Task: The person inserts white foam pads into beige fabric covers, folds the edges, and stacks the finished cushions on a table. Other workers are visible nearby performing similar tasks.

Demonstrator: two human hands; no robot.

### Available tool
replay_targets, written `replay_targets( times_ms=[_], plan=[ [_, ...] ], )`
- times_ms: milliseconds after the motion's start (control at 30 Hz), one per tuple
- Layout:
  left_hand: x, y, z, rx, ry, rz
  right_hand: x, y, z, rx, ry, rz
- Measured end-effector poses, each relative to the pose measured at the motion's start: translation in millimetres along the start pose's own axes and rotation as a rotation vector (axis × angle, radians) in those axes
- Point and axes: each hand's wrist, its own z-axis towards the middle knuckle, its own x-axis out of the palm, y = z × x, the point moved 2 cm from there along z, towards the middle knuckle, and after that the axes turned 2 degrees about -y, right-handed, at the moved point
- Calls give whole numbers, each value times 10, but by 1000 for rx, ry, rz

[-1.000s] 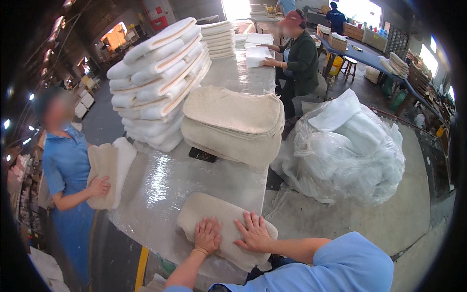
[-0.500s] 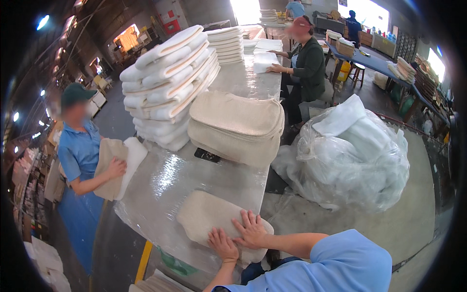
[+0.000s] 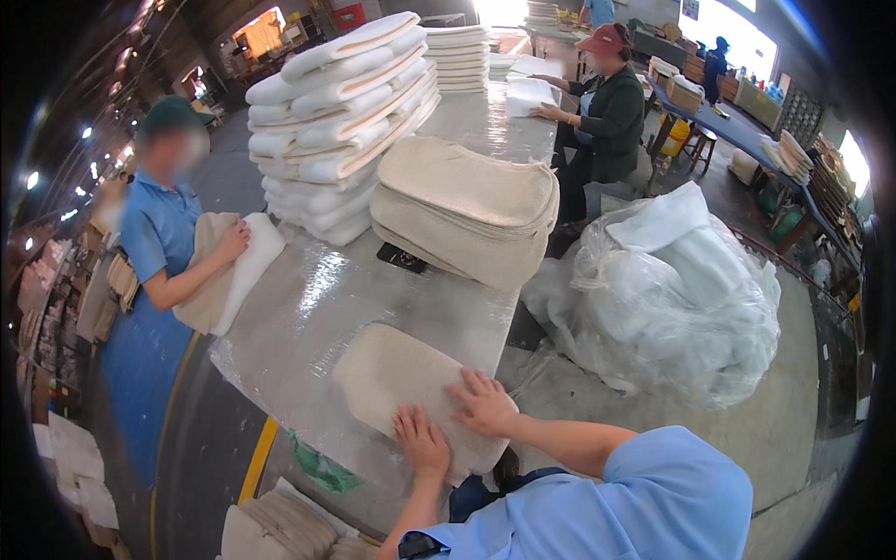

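A beige fabric cover (image 3: 387, 369), oblong with rounded corners, lies flat on the plastic-covered table (image 3: 289, 359) in front of me. My left hand (image 3: 423, 443) rests palm down on its near part, fingers spread. Beside it, my right hand (image 3: 485, 403) also lies flat on the cover, near its right edge, with fingers stretched out. Neither hand grips anything. Beyond them sits a stack of similar beige covers (image 3: 467, 201), with a small dark flat object (image 3: 401, 258) at its left lower edge.
Folded white padding (image 3: 336, 112) is piled high behind. At left a co-worker (image 3: 163, 224) holds a beige cover with white padding; another person (image 3: 611, 121) handles white sheets at the far right side. A big clear plastic bag (image 3: 672, 308) of white padding stands right. More beige pieces (image 3: 280, 527) lie below.
The view has shifted slightly. Both my hands remain flat on the beige cover, with little movement over it. The co-worker at left has turned the cover and padding somewhat.
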Motion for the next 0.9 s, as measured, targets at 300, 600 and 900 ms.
replay_targets(
  times_ms=[300, 600, 900],
  plan=[
    [-251, 12, -840, -149, 212, -200, 22, -752, -736, 788, 306, 1185],
    [-787, 591, 1419, 71, -176, 17, 233, -382, -803, 837, 243, 1604],
    [-583, 740, 2377, -297, 287, 243, 324, -452, -777, 836, 151, 1572]
  ],
)
